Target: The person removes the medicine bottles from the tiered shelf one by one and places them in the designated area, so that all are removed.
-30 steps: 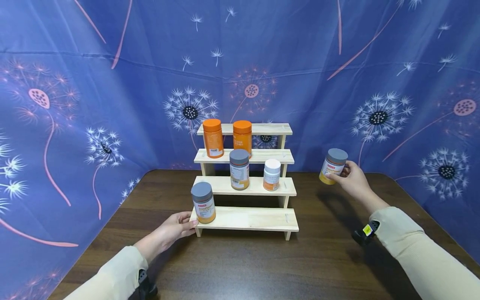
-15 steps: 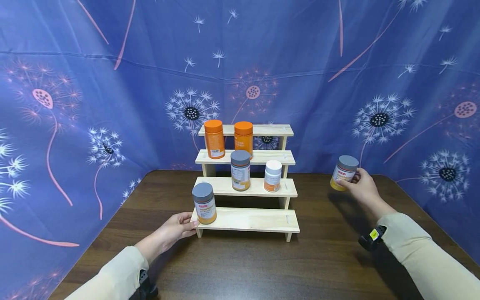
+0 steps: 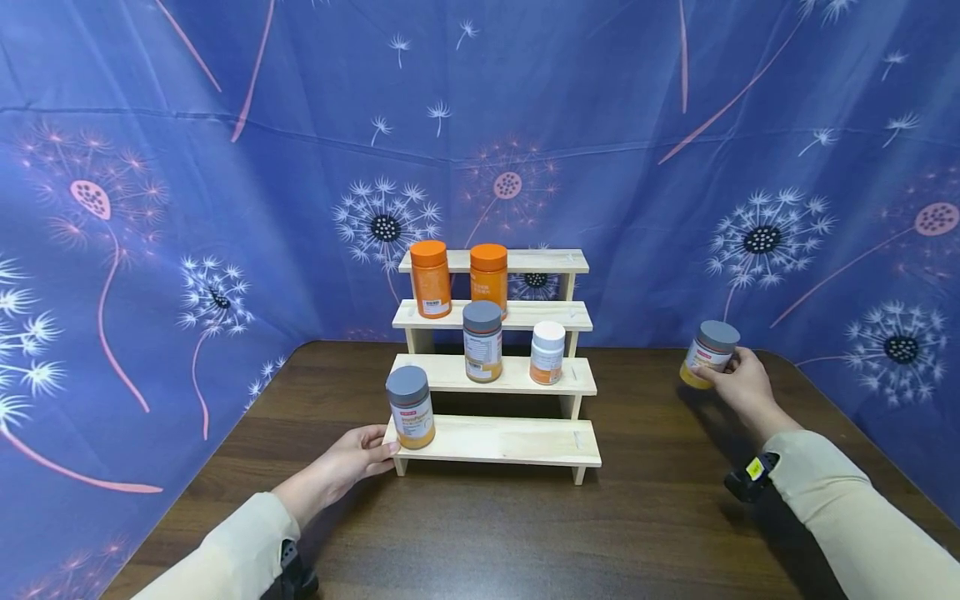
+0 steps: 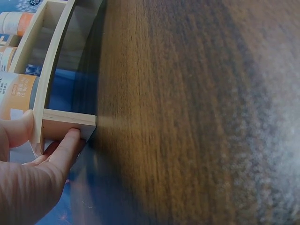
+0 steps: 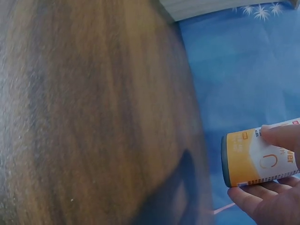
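My right hand [image 3: 742,387] grips a grey-lidded supplement bottle [image 3: 708,354] above the table's far right part; the thumb lies across its label [image 5: 269,154]. At the stepped wooden display rack [image 3: 502,437], my left hand [image 3: 352,458] pinches the left end of the lowest shelf. In the left wrist view the thumb is on top of the board and the fingers are below, by the leg [image 4: 70,119]. Another grey-lidded bottle [image 3: 411,408] stands upright right beside that thumb.
One shelf up stand a grey-lidded bottle [image 3: 482,343] and a small white-capped bottle [image 3: 547,354]. Two orange bottles, a left one [image 3: 431,283] and a right one [image 3: 489,279], stand higher. Behind the brown wooden table [image 3: 495,533] hangs a blue dandelion-print cloth [image 3: 600,183].
My right hand has carried its bottle to the right and lower, away from the rack. The left hand keeps its grip on the shelf end.
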`<state>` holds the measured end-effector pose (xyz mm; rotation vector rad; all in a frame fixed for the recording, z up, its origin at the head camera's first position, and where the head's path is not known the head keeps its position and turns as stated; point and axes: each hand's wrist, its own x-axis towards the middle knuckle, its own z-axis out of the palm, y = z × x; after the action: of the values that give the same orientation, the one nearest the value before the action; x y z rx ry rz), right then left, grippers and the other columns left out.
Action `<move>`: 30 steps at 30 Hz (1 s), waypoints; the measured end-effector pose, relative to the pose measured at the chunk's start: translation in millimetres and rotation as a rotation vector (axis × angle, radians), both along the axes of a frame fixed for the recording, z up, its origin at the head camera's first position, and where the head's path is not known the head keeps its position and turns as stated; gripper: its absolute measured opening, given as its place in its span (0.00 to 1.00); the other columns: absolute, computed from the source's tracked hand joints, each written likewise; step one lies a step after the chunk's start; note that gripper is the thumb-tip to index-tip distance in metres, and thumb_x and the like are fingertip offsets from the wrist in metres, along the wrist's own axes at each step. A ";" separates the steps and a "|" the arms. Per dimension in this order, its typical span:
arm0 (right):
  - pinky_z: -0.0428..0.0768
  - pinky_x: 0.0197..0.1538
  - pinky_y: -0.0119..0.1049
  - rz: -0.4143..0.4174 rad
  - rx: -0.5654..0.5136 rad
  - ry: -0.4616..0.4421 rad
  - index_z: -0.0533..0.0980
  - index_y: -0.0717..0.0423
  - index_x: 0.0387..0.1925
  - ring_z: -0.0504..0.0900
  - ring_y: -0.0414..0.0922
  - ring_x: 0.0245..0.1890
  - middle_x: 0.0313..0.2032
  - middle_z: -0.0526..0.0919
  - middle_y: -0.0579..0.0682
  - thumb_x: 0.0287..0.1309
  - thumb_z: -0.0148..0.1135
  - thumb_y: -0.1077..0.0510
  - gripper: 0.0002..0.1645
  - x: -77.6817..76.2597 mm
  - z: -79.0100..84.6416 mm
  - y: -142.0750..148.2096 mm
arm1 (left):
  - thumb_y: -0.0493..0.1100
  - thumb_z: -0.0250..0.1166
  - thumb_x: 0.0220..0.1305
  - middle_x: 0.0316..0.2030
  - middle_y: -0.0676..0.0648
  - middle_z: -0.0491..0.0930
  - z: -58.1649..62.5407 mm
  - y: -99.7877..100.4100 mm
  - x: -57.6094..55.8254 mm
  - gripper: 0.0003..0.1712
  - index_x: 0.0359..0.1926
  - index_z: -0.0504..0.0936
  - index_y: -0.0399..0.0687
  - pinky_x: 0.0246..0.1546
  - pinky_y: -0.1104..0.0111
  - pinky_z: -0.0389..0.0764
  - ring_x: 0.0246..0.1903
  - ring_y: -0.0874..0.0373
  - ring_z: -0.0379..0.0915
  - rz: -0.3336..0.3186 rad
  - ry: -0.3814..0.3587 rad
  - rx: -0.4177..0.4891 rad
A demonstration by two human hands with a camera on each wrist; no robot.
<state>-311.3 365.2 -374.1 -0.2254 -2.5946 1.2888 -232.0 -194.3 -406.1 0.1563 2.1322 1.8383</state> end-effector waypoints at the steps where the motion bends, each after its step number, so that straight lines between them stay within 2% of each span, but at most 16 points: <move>1: 0.68 0.64 0.65 -0.006 0.003 -0.010 0.45 0.77 0.69 0.60 0.73 0.65 0.65 0.57 0.79 0.65 0.59 0.51 0.49 -0.2 -1.2 1.3 | 0.33 0.53 0.71 0.63 0.21 0.62 0.1 -0.1 0.0 0.30 0.65 0.53 0.16 0.61 0.54 0.76 0.54 0.52 0.74 -0.002 0.001 -0.001; 11: 0.63 0.68 0.64 -0.031 -0.042 -0.063 0.42 0.78 0.69 0.56 0.73 0.67 0.67 0.53 0.79 0.64 0.59 0.52 0.51 -2.3 -14.5 12.1 | 0.34 0.53 0.72 0.62 0.22 0.63 -1.0 0.3 -0.8 0.30 0.65 0.53 0.17 0.61 0.55 0.77 0.53 0.52 0.75 0.006 -0.003 -0.003; 19: 0.64 0.68 0.62 -0.034 -0.069 -0.110 0.42 0.78 0.69 0.57 0.71 0.67 0.67 0.54 0.79 0.63 0.59 0.54 0.50 -2.2 -23.0 16.3 | 0.34 0.52 0.72 0.63 0.22 0.63 -0.1 1.8 -1.2 0.30 0.66 0.54 0.18 0.61 0.55 0.76 0.55 0.50 0.73 0.007 -0.004 -0.014; 24: 0.64 0.68 0.63 -0.043 -0.066 -0.142 0.40 0.78 0.70 0.56 0.72 0.67 0.67 0.52 0.79 0.65 0.58 0.53 0.51 -2.1 -26.2 20.7 | 0.33 0.51 0.72 0.63 0.22 0.63 1.7 3.2 -1.5 0.29 0.66 0.54 0.18 0.62 0.54 0.75 0.54 0.50 0.73 -0.004 0.000 -0.011; 30: 0.63 0.67 0.64 -0.024 -0.071 -0.145 0.39 0.77 0.70 0.55 0.72 0.67 0.68 0.51 0.79 0.66 0.57 0.52 0.51 -3.2 -25.7 23.4 | 0.33 0.51 0.72 0.61 0.23 0.65 4.3 5.1 -1.0 0.28 0.65 0.55 0.18 0.62 0.53 0.75 0.54 0.49 0.74 0.025 -0.011 -0.017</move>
<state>-314.4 388.6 -399.8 -0.3741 -2.6576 1.4073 -233.0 -189.2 -401.8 0.1163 2.1510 1.8305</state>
